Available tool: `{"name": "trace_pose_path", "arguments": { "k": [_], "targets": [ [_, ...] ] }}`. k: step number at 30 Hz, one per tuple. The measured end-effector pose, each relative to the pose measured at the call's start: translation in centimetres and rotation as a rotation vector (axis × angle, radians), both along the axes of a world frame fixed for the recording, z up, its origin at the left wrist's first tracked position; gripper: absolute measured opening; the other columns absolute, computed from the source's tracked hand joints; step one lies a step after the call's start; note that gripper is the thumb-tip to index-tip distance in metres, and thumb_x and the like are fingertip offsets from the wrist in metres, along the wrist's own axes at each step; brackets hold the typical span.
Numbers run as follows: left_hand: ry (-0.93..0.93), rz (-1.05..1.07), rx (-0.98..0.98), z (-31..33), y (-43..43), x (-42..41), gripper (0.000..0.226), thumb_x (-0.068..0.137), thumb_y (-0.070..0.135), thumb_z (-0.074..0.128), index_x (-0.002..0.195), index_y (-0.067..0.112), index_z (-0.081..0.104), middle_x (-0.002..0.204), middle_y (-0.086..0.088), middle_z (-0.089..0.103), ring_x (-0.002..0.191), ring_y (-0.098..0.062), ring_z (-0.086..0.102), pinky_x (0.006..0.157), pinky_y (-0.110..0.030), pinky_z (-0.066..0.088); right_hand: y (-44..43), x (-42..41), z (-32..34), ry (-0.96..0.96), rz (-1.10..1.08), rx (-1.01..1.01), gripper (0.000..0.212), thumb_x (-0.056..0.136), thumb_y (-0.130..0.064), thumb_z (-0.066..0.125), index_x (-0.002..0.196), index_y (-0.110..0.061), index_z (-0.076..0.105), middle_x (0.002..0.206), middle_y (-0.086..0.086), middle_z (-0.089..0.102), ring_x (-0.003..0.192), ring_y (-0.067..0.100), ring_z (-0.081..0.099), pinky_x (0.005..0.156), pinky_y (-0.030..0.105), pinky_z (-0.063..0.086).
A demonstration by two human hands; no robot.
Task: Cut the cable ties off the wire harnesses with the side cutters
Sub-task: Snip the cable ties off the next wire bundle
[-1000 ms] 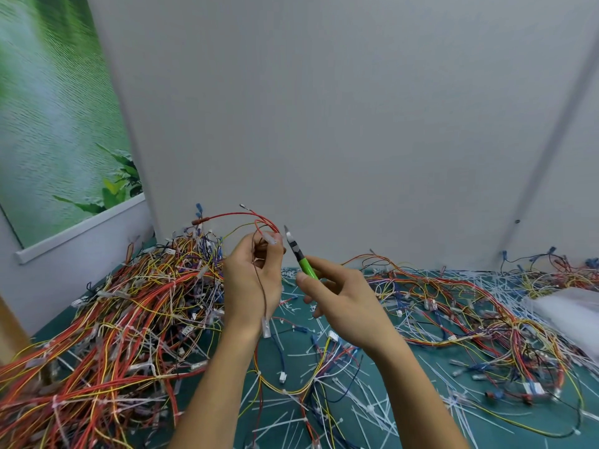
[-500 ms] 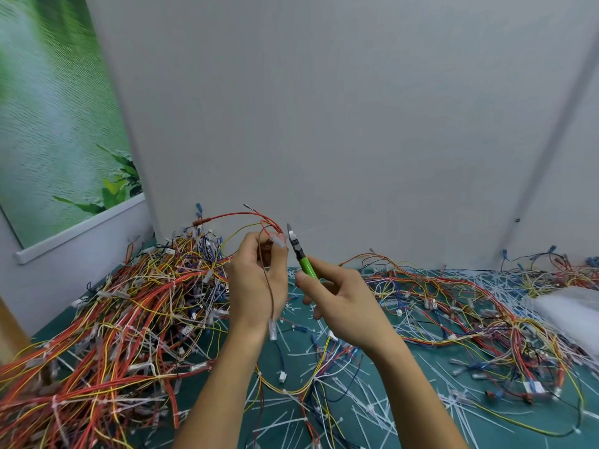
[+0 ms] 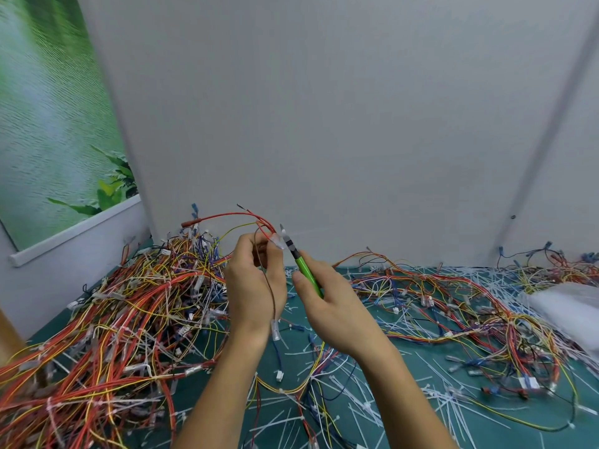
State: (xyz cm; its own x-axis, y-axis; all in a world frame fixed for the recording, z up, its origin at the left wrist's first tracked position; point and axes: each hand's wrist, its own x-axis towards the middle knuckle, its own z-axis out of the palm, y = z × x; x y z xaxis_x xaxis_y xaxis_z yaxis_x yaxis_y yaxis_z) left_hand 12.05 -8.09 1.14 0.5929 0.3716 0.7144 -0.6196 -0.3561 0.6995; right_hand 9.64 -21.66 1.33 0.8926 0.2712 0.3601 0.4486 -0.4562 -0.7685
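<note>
My left hand (image 3: pixel 254 286) is raised above the table and pinches a small wire harness (image 3: pixel 246 218) of red, yellow and brown wires at a pale tie or sleeve (image 3: pixel 277 241) near its fingertips. A brown wire hangs down over the back of that hand to a clear connector (image 3: pixel 275 330). My right hand (image 3: pixel 334 303) grips the green-handled side cutters (image 3: pixel 303 265), jaws pointing up and left. The cutter tip (image 3: pixel 283 230) is just to the right of the pinched spot, very close to it.
A big heap of red, orange and yellow harnesses (image 3: pixel 113 319) fills the left of the green table (image 3: pixel 486 429). More harnesses (image 3: pixel 453 306) spread to the right, among many cut white ties (image 3: pixel 356 400). A white plastic bag (image 3: pixel 570 306) lies at the right edge. A grey wall stands behind.
My left hand with the harness has shifted slightly right and up toward the cutters. The cutter tip now sits closer to the pinched spot. My right hand has hardly moved.
</note>
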Motion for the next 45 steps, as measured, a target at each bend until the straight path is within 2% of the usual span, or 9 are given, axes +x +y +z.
{"name": "trace_pose_path", "arguments": {
  "k": [8, 11, 13, 19, 23, 27, 33, 42, 45],
  "targets": [
    [0.027, -0.054, -0.093, -0.1, -0.2, -0.1, 0.005, 0.097, 0.030, 0.065, 0.099, 0.025, 0.066, 0.087, 0.012, 0.069, 0.080, -0.009, 0.066, 0.069, -0.015, 0.050, 0.8, -0.4, -0.2, -0.076, -0.042, -0.032, 0.040, 0.110, -0.036, 0.040, 0.148, -0.025, 0.043, 0.099, -0.010, 0.047, 0.092, 0.001, 0.047, 0.083, 0.012, 0.037],
    [0.042, -0.100, -0.096, 0.2, -0.2, -0.2, 0.007, 0.096, 0.025, 0.067, 0.098, 0.032, 0.066, 0.090, 0.015, 0.071, 0.080, -0.006, 0.067, 0.069, -0.014, 0.052, 0.8, -0.4, 0.0, -0.064, -0.019, 0.076, 0.023, 0.110, -0.033, 0.042, 0.114, -0.019, 0.060, 0.084, -0.007, 0.055, 0.075, 0.005, 0.050, 0.070, 0.023, 0.041],
    [0.072, -0.177, -0.161, 0.4, -0.1, -0.2, 0.005, 0.095, 0.021, 0.069, 0.099, 0.024, 0.070, 0.087, 0.010, 0.073, 0.076, -0.004, 0.067, 0.068, -0.015, 0.052, 0.5, -0.5, 0.2, -0.023, 0.023, 0.190, 0.030, 0.110, -0.033, 0.044, 0.089, -0.016, 0.057, 0.069, -0.006, 0.054, 0.063, 0.012, 0.046, 0.062, 0.034, 0.040],
    [0.065, -0.299, -0.195, 1.0, 0.8, -0.3, 0.014, 0.090, 0.012, 0.076, 0.100, 0.022, 0.074, 0.089, 0.007, 0.077, 0.072, -0.001, 0.068, 0.064, -0.013, 0.054, -0.2, -0.4, 0.8, 0.152, 0.102, 0.345, 0.041, 0.110, -0.039, 0.045, 0.085, -0.010, 0.059, 0.062, 0.005, 0.054, 0.054, 0.018, 0.049, 0.049, 0.027, 0.039],
    [0.043, -0.247, -0.140, 1.1, 0.8, -0.4, 0.020, 0.092, 0.013, 0.075, 0.095, 0.033, 0.073, 0.089, 0.013, 0.076, 0.072, -0.002, 0.068, 0.063, -0.014, 0.055, -0.3, -0.4, 0.8, 0.170, 0.132, 0.340, 0.041, 0.110, -0.039, 0.044, 0.086, -0.010, 0.060, 0.063, 0.006, 0.054, 0.054, 0.019, 0.050, 0.049, 0.027, 0.040],
    [0.040, -0.190, -0.167, 0.8, 0.5, -0.3, 0.013, 0.093, 0.020, 0.075, 0.097, 0.033, 0.072, 0.088, 0.011, 0.074, 0.070, -0.003, 0.067, 0.061, -0.016, 0.054, -0.1, -0.4, 0.8, 0.038, 0.093, 0.219, 0.035, 0.110, -0.039, 0.044, 0.086, -0.019, 0.060, 0.066, 0.006, 0.058, 0.057, 0.013, 0.055, 0.055, 0.037, 0.048],
    [0.030, -0.156, -0.199, 0.9, 0.9, -0.1, 0.016, 0.092, 0.017, 0.075, 0.096, 0.032, 0.072, 0.087, 0.011, 0.075, 0.075, -0.003, 0.068, 0.066, -0.015, 0.054, 0.3, -0.6, 0.6, -0.010, 0.087, 0.187, 0.031, 0.108, -0.040, 0.045, 0.093, -0.017, 0.060, 0.084, 0.017, 0.061, 0.078, 0.035, 0.059, 0.069, 0.053, 0.053],
    [0.036, -0.156, -0.160, 1.2, 0.7, -0.6, 0.010, 0.092, 0.019, 0.074, 0.098, 0.027, 0.074, 0.090, 0.005, 0.076, 0.079, -0.005, 0.070, 0.068, -0.014, 0.053, 0.6, -0.9, 0.9, -0.012, 0.068, 0.244, 0.033, 0.109, -0.037, 0.046, 0.093, -0.012, 0.061, 0.082, 0.016, 0.060, 0.077, 0.036, 0.058, 0.069, 0.052, 0.052],
    [0.032, -0.137, -0.116, 1.3, 0.7, -0.8, 0.007, 0.094, 0.018, 0.073, 0.099, 0.023, 0.074, 0.087, 0.010, 0.075, 0.077, -0.004, 0.069, 0.067, -0.013, 0.052, 0.5, -0.8, 0.9, 0.000, 0.079, 0.248, 0.033, 0.109, -0.036, 0.047, 0.093, -0.012, 0.062, 0.080, 0.016, 0.060, 0.065, 0.024, 0.054, 0.067, 0.047, 0.051]
  ]
}}
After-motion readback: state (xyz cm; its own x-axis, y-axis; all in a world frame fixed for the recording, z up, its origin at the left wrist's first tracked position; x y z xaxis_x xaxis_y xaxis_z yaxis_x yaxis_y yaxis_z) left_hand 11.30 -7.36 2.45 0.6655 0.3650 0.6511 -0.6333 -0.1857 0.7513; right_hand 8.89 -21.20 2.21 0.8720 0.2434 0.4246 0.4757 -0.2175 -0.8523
